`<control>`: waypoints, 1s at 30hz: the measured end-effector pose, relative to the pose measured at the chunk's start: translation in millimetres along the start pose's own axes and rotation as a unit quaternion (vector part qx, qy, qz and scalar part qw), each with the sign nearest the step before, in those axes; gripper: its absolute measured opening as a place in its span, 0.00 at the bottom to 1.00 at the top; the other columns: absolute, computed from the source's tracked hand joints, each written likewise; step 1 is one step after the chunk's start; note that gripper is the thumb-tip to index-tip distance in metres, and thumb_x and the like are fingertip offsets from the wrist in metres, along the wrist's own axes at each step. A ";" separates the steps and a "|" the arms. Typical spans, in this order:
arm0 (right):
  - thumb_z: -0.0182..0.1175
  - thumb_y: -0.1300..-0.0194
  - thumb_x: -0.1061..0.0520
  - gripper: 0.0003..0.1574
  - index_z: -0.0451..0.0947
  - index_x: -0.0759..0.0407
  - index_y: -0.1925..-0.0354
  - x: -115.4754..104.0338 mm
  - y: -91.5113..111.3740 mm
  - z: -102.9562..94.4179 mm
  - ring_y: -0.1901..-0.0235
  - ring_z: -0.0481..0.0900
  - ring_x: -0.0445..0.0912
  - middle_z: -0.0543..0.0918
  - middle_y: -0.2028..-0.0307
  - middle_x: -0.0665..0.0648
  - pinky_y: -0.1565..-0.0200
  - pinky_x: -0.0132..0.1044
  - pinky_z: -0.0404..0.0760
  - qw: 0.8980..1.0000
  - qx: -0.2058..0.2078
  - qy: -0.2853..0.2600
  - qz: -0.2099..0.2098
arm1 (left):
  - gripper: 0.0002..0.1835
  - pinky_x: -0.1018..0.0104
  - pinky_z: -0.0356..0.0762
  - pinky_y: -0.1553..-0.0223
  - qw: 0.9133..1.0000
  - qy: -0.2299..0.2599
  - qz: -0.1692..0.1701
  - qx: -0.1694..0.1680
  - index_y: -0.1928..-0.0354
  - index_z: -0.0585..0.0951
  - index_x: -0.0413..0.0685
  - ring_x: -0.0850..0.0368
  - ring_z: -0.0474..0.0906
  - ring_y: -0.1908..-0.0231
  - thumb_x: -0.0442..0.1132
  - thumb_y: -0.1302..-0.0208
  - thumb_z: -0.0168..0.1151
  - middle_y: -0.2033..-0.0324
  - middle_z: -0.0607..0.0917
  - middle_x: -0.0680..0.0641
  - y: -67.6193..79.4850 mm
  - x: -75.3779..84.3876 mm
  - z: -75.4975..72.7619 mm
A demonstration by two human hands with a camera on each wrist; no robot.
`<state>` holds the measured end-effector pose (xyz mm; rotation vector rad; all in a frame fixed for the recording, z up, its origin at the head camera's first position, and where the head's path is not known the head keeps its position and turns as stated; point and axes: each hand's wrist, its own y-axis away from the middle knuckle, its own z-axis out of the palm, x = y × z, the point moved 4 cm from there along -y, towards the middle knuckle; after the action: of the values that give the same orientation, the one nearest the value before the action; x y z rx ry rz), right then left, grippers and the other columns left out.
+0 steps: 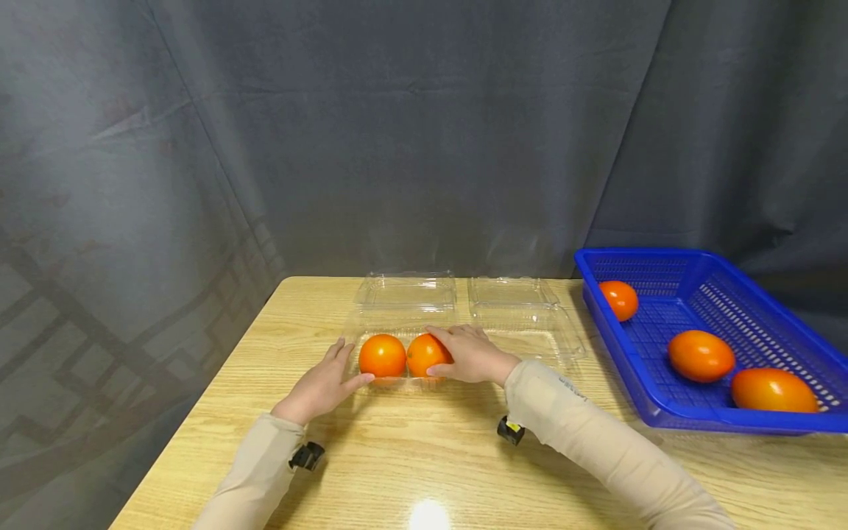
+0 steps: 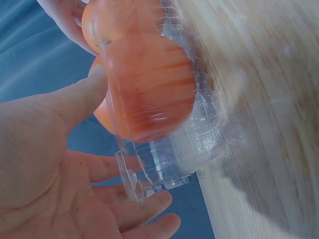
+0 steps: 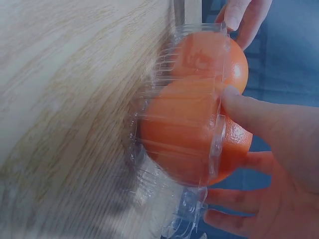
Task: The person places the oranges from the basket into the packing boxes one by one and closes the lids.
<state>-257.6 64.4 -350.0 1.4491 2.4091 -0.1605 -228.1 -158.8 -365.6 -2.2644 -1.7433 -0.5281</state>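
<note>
Two oranges sit side by side in the base of a clear plastic clamshell container (image 1: 397, 382), whose lid (image 1: 407, 291) is folded back behind it. My right hand (image 1: 472, 355) holds the right orange (image 3: 174, 132), thumb at the front rim and fingers on the far side. At the container's left end, my left hand (image 1: 322, 383) rests with its fingers spread along the side. Its thumb touches the front rim beside the left orange (image 1: 382, 355). In the left wrist view, the left fingertips lie around the container's corner tabs (image 2: 134, 185).
A second clear clamshell container (image 1: 530, 342) stands with its lid up to the right, partly behind my right hand. Further right, a blue plastic basket (image 1: 612, 346) holds several oranges (image 1: 701, 356). A grey curtain (image 1: 424, 147) hangs behind the wooden table (image 1: 397, 456).
</note>
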 end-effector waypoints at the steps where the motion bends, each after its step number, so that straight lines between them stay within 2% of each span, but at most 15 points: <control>1: 0.61 0.45 0.39 0.46 0.56 0.48 0.33 -0.1 0.3 -0.4 0.38 0.63 0.60 0.70 0.40 0.64 0.35 0.60 0.52 1.000 0.002 -0.002 -0.002 | 0.42 0.40 0.66 0.44 1.000 0.000 0.001 0.000 0.33 0.54 0.34 0.31 0.62 0.40 0.57 0.38 0.52 0.33 0.50 0.29 0.0 0.1 -0.1; 9: 0.60 0.44 0.41 0.44 0.58 0.53 0.34 -1.3 5.0 -5.9 0.40 0.66 0.59 0.71 0.41 0.64 0.36 0.56 0.56 1.000 0.012 -0.003 -0.019 | 0.42 0.41 0.65 0.43 1.000 0.005 -0.001 -0.004 0.34 0.55 0.32 0.32 0.61 0.39 0.57 0.38 0.52 0.33 0.51 0.29 0.6 -0.1 0.2; 14: 0.60 0.43 0.40 0.44 0.57 0.52 0.33 -0.9 8.7 -9.4 0.38 0.64 0.60 0.68 0.39 0.64 0.35 0.55 0.57 1.000 0.010 -0.005 -0.018 | 0.42 0.40 0.65 0.44 1.000 0.008 -0.001 -0.002 0.34 0.56 0.32 0.31 0.62 0.40 0.57 0.38 0.53 0.33 0.51 0.28 1.1 -0.3 -0.3; 20: 0.60 0.43 0.41 0.43 0.58 0.50 0.34 -0.9 14.3 -14.1 0.39 0.66 0.60 0.68 0.39 0.64 0.38 0.56 0.62 0.999 0.018 -0.003 -0.027 | 0.41 0.40 0.65 0.44 1.000 0.009 -0.003 -0.002 0.34 0.56 0.33 0.31 0.62 0.40 0.57 0.38 0.52 0.33 0.51 0.29 1.3 -0.1 -0.6; 30: 0.61 0.44 0.43 0.42 0.60 0.53 0.35 2.8 28.0 -28.8 0.40 0.67 0.60 0.68 0.39 0.64 0.41 0.56 0.66 0.999 0.037 0.014 -0.037 | 0.41 0.40 0.66 0.44 1.000 0.005 -0.003 -0.001 0.34 0.55 0.33 0.31 0.62 0.40 0.56 0.38 0.52 0.33 0.51 0.29 1.5 0.9 -1.5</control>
<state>-240.5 87.7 -321.8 1.4037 2.5045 -0.2507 -226.7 -158.9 -363.9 -2.2545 -1.7464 -0.5428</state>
